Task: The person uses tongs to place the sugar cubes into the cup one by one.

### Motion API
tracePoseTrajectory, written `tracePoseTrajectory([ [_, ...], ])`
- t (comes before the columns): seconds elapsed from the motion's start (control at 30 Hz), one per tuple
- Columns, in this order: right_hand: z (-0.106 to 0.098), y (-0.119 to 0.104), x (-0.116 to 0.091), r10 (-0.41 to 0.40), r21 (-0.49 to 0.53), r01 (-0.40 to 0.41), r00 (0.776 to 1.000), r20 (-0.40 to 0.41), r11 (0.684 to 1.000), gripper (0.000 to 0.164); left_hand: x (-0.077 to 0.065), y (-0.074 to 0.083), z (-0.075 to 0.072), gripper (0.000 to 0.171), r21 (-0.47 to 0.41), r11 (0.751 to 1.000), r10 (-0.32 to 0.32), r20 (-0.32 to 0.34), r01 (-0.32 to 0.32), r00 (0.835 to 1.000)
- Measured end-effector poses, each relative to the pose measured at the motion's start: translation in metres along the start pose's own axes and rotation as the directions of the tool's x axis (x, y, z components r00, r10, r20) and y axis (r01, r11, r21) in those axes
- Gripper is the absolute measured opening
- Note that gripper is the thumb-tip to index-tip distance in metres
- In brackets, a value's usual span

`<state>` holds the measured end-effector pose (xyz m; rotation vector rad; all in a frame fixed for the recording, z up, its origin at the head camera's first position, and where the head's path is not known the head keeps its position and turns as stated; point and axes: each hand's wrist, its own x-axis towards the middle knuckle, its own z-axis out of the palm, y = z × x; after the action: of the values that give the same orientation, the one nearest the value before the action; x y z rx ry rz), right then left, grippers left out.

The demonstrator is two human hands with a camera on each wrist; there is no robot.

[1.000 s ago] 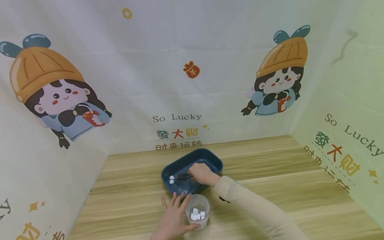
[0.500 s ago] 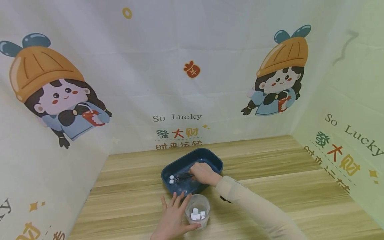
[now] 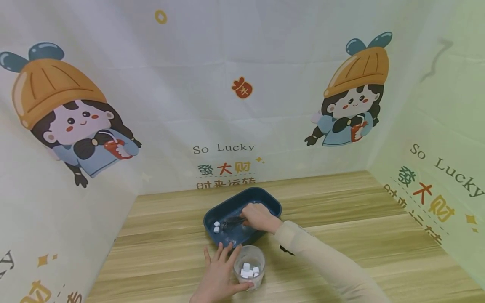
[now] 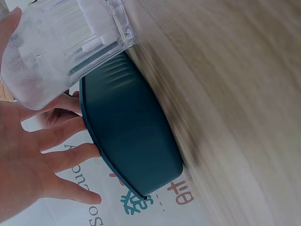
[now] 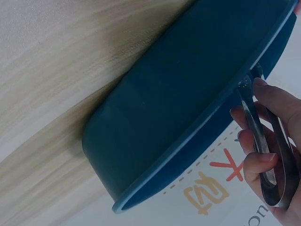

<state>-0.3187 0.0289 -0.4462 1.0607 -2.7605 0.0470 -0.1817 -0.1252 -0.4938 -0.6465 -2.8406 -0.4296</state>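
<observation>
In the head view my right hand [image 3: 260, 217] reaches over a dark blue tray [image 3: 239, 234] and grips metal tongs [image 3: 233, 221] angled down into it. Two white cubes [image 3: 217, 229] lie at the tray's left end, just left of the tong tips. The right wrist view shows the thumb and fingers wrapped around the tongs [image 5: 256, 128], below their bend. My left hand [image 3: 217, 274] has spread, straight fingers, their tips at the tray's near rim. Its thumb lies against a clear cup [image 3: 250, 251] holding several white cubes [image 3: 247, 273]. The tray wall hides the tong tips in the right wrist view.
The wood-grain table [image 3: 322, 206] carries the tray and cup. A white printed cloth [image 3: 223, 113] stands behind and at both sides, close past the tray's far rim. The cup sits directly in front of the tray.
My right hand and the tongs have shifted slightly right, so the tips now sit a little farther from the two cubes. The left hand, cup and tray look unmoved.
</observation>
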Motion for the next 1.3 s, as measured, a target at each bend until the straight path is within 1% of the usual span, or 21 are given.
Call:
tracePoseTrajectory([
  [0.13, -0.006, 0.002, 0.000, 0.016, 0.033, -0.016, 1.000, 0.012, 0.999, 0.021, 0.000, -0.001, 0.001, 0.094, -0.007, 1.000, -0.012, 0.017, 0.012, 1.000],
  [0.23, -0.011, 0.005, 0.000, 0.025, 0.084, -0.026, 1.000, 0.013, 0.996, 0.021, 0.001, -0.001, 0.001, 0.094, -0.011, 1.000, -0.018, 0.021, 0.018, 1.000],
  [0.4, -0.019, 0.010, -0.001, 0.038, 0.154, -0.035, 0.999, -0.016, 0.987, 0.024, 0.001, -0.001, 0.000, 0.094, -0.005, 1.000, -0.011, 0.012, 0.011, 1.000],
  [0.57, -0.030, 0.013, -0.004, 0.050, 0.187, -0.044, 0.998, -0.030, 0.981, 0.025, 0.001, -0.001, 0.000, 0.094, 0.005, 1.000, -0.013, 0.021, 0.013, 1.000],
  [0.7, -0.037, 0.017, -0.005, 0.038, 0.222, -0.024, 0.997, -0.060, 0.975, 0.021, 0.001, -0.001, 0.000, 0.094, 0.002, 1.000, -0.017, 0.023, 0.017, 1.000],
  [0.8, -0.040, 0.022, -0.006, 0.018, 0.233, 0.004, 0.996, -0.090, 0.972, 0.021, 0.001, 0.000, 0.000, 0.094, 0.005, 1.000, -0.016, 0.021, 0.016, 1.000],
  [0.87, -0.044, 0.024, -0.008, 0.008, 0.239, 0.018, 0.994, -0.105, 0.971, 0.026, 0.001, 0.000, 0.000, 0.095, 0.008, 1.000, -0.013, 0.018, 0.013, 1.000],
  [1.1, -0.061, 0.027, -0.017, 0.040, 0.339, -0.004, 0.994, -0.101, 0.941, 0.029, 0.000, 0.000, 0.000, 0.095, 0.008, 1.000, -0.002, 0.004, 0.002, 1.000],
  [1.2, -0.069, 0.027, -0.022, 0.042, 0.350, -0.001, 0.993, -0.109, 0.937, 0.032, 0.000, -0.001, 0.000, 0.095, 0.009, 1.000, 0.003, -0.003, -0.003, 1.000],
  [1.3, -0.077, 0.027, -0.026, 0.038, 0.328, 0.009, 0.990, -0.136, 0.944, 0.035, -0.001, -0.001, 0.000, 0.094, 0.006, 1.000, -0.002, 0.001, 0.002, 1.000],
])
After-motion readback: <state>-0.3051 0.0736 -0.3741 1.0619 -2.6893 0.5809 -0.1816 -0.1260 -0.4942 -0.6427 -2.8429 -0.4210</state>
